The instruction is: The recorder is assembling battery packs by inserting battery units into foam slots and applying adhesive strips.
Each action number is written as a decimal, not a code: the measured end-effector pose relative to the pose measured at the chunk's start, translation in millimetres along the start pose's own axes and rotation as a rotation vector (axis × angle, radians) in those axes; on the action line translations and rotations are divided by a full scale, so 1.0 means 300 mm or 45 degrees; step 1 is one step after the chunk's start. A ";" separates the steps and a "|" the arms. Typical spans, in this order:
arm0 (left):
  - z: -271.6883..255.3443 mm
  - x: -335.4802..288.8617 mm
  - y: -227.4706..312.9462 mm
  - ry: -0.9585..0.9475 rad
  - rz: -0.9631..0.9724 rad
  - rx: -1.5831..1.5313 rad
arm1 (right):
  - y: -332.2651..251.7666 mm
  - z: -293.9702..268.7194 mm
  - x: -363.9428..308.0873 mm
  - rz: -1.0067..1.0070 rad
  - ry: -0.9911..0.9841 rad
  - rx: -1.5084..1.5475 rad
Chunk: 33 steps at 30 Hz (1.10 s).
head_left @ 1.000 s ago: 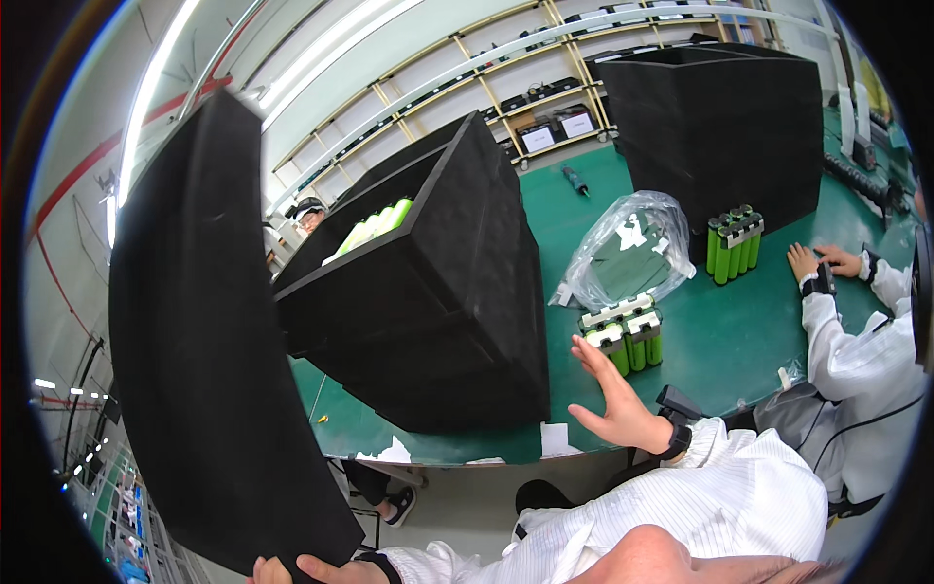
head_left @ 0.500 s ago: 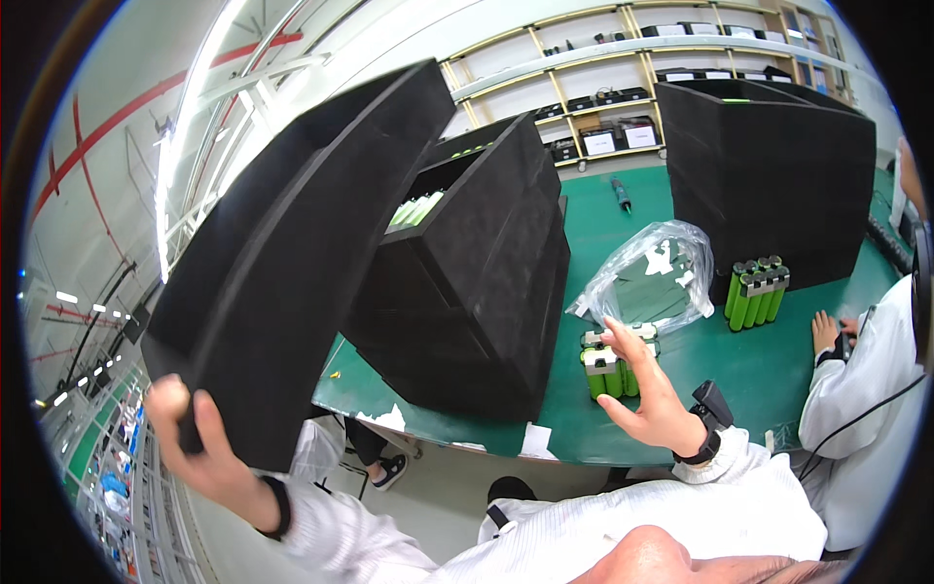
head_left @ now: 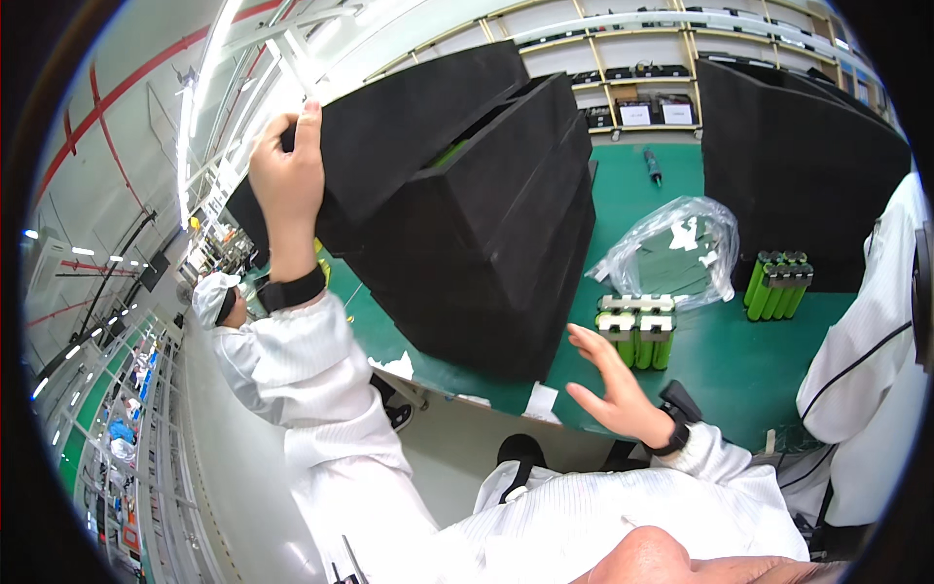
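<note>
My left hand [head_left: 292,180] is raised at the left and closed on the edge of a black foam tray [head_left: 409,131], which tilts over a stack of black foam trays [head_left: 467,243]. A sliver of green cells [head_left: 449,154] shows in the gap below it. My right hand [head_left: 623,394] is open with its fingers apart, holding nothing. Just beyond it a pack of green cylindrical battery cells [head_left: 637,336] with metal strips stands upright on the green table [head_left: 715,375].
Behind the pack lies a clear plastic bag [head_left: 671,258]. A second battery pack [head_left: 778,287] stands before another black foam stack [head_left: 798,175]. Farther back is a screwdriver-like tool [head_left: 653,167]. A co-worker's white sleeve [head_left: 866,331] is at right; a person in a white cap [head_left: 214,297] is at left.
My left hand has risen and gone farther away, bringing the tray from a steep tilt down over the stack and covering most of its cells. My right hand has drawn back slightly left.
</note>
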State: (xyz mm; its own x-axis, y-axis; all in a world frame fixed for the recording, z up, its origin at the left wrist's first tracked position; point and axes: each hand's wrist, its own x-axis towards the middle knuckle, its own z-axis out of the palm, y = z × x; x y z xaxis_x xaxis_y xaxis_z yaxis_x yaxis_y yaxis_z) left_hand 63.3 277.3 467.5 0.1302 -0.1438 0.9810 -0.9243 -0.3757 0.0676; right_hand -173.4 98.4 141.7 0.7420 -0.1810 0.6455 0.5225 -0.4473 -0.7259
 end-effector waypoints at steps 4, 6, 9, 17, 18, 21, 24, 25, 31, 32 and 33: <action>0.021 -0.098 -0.028 0.238 0.249 -0.354 | 0.277 0.246 0.061 0.286 0.266 0.192; 0.038 -0.225 -0.076 0.374 0.270 -0.131 | 0.464 0.299 0.113 0.366 0.503 0.182; 0.062 -0.544 -0.347 0.484 -0.196 -0.257 | 0.555 0.327 0.194 0.428 0.640 0.412; 0.341 -1.390 -0.910 0.112 -1.390 -0.562 | 0.791 0.310 0.368 0.432 0.773 1.173; 0.368 -1.416 -0.934 0.102 -1.480 -0.661 | 0.822 0.306 0.370 0.478 0.768 1.198; 0.493 -1.368 -0.855 0.206 -1.399 -0.374 | 1.053 0.207 0.300 0.450 0.649 1.290; 0.523 -1.368 -0.854 0.313 -1.375 -0.375 | 1.198 0.185 0.217 0.350 0.541 0.961; 0.538 -1.362 -0.868 0.308 -1.374 -0.391 | 1.219 0.171 0.200 0.349 0.482 0.760; 0.568 -1.301 -0.985 0.241 -1.510 -0.330 | 0.955 0.352 0.370 0.513 0.879 1.362; 0.582 -1.291 -1.002 0.133 -1.536 -0.256 | 0.978 0.358 0.375 0.452 0.956 1.310; 0.538 -1.344 -1.103 0.210 -1.471 -0.354 | 0.977 0.420 0.396 0.474 0.957 1.301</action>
State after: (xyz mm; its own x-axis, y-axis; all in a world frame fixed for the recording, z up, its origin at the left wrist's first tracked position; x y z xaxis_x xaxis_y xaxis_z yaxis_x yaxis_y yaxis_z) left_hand 374.5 311.7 20.1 0.9049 0.2749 0.3248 -0.3400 0.0082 0.9404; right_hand 120.9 56.2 -24.1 0.6701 -0.7351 0.1029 0.6644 0.5323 -0.5246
